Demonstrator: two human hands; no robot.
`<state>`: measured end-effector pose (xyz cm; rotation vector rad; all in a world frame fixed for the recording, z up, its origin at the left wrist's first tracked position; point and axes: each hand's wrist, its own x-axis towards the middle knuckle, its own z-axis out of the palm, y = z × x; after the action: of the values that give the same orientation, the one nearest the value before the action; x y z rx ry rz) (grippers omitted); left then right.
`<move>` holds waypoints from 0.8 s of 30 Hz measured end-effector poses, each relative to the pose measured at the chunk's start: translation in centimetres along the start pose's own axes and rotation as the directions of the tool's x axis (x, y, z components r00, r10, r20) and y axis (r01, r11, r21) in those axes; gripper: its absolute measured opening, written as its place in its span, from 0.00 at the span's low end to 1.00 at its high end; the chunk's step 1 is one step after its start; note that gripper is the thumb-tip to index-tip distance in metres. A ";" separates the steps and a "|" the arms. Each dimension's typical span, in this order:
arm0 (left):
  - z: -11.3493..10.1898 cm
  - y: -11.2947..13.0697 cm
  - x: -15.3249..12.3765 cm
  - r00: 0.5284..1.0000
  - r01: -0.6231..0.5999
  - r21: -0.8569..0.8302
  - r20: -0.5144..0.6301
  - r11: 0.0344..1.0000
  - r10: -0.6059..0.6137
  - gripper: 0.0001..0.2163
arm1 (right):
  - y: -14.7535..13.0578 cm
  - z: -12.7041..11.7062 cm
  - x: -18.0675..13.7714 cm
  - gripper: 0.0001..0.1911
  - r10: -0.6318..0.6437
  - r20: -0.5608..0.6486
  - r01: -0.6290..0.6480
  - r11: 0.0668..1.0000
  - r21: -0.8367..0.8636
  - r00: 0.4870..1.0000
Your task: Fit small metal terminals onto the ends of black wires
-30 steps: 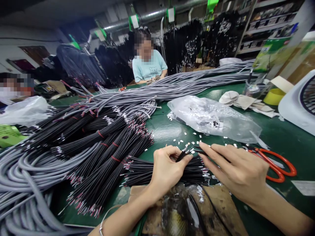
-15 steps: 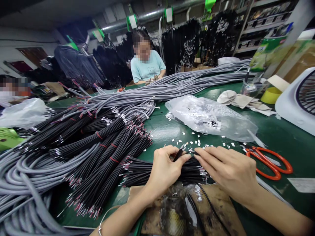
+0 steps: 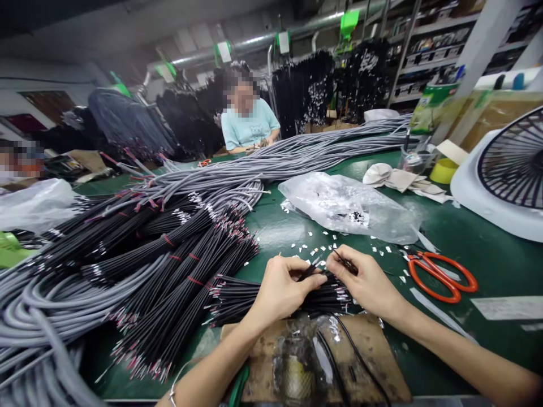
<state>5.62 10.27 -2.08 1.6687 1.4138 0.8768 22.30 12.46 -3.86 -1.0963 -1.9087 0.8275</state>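
My left hand (image 3: 282, 288) is closed in a pinch on the end of a short black wire (image 3: 309, 271), just above a bundle of short black wires (image 3: 241, 297) lying across the green table (image 3: 487, 254). My right hand (image 3: 369, 282) is curled shut on another thin black wire (image 3: 345, 263), fingertips close to those of the left hand. Small white label pieces (image 3: 322, 249) are scattered on the table just beyond both hands.
Orange-handled scissors (image 3: 441, 274) lie right of my hands. A clear plastic bag (image 3: 352, 206) sits behind them, a white fan (image 3: 504, 175) far right. Bundles of black wires (image 3: 169, 260) and grey cables (image 3: 51, 305) fill the left. A worn board (image 3: 373, 362) lies at the near edge. A person in a light blue shirt (image 3: 250, 127) sits across.
My right hand went from fingers stretched out to curled around a thin wire and pulled in toward the left hand. The view shifted slightly, showing more of the fan.
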 end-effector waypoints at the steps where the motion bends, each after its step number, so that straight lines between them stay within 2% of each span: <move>1: 0.1 0.0 0.0 0.999 0.000 -0.003 -0.039 1.000 0.000 0.13 | 0.0 0.1 0.0 0.14 0.009 0.007 -0.009 1.000 0.011 1.000; 6: 0.6 -0.6 0.4 0.982 0.019 -0.020 -0.186 1.000 -0.022 0.19 | -1.5 0.0 -0.2 0.14 -0.033 -0.004 0.033 0.999 0.002 0.999; 8: 0.4 -0.8 0.6 0.981 0.020 -0.022 -0.195 1.000 -0.024 0.18 | -2.1 -0.9 0.0 0.14 -0.105 -0.087 0.103 0.994 -0.031 0.991; 10: 0.0 -0.7 0.8 0.992 0.014 -0.044 -0.122 0.999 -0.019 0.15 | -2.1 -2.2 0.5 0.11 -0.199 -0.278 0.164 0.976 -0.144 0.940; 12: -0.6 -0.3 0.9 1.000 0.014 -0.076 -0.016 0.997 -0.015 0.14 | -1.4 -3.6 0.9 0.05 -0.279 -0.462 0.129 0.935 -0.329 0.842; 13: -0.8 -0.1 1.0 0.999 0.023 -0.095 0.026 0.995 -0.020 0.14 | -0.9 -4.2 1.0 0.06 -0.306 -0.497 0.087 0.906 -0.415 0.812; 14: -1.0 0.1 1.0 0.998 0.038 -0.114 0.058 0.993 -0.031 0.15 | -0.4 -4.5 1.1 0.10 -0.297 -0.498 0.044 0.888 -0.457 0.814; 16: -1.2 0.3 0.9 0.992 0.073 -0.152 0.111 0.986 -0.056 0.16 | 0.5 -4.5 0.8 0.13 -0.283 -0.391 0.088 0.890 -0.447 0.876; 18: -1.3 0.4 0.8 0.982 0.086 -0.187 0.183 0.979 -0.052 0.16 | 0.8 -3.5 0.3 0.14 -0.288 -0.203 0.201 0.910 -0.363 0.936; 20: -1.3 0.2 0.7 0.977 0.063 -0.195 0.211 0.979 -0.020 0.16 | 0.6 -2.3 -0.3 0.17 -0.310 -0.036 0.286 0.910 -0.301 0.950; 22: -1.3 0.2 0.7 0.986 0.042 -0.174 0.166 0.984 -0.013 0.14 | 0.1 -1.4 -0.6 0.22 -0.315 0.075 0.322 0.887 -0.332 0.946; 24: -1.3 0.2 0.7 0.994 0.077 -0.171 0.090 0.982 -0.062 0.13 | -0.2 -1.0 -0.7 0.22 -0.274 0.159 0.315 0.856 -0.410 0.949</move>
<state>4.67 11.14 -1.23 1.4988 1.2922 0.8558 23.29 11.87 -3.41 -0.9845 -2.3388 0.2899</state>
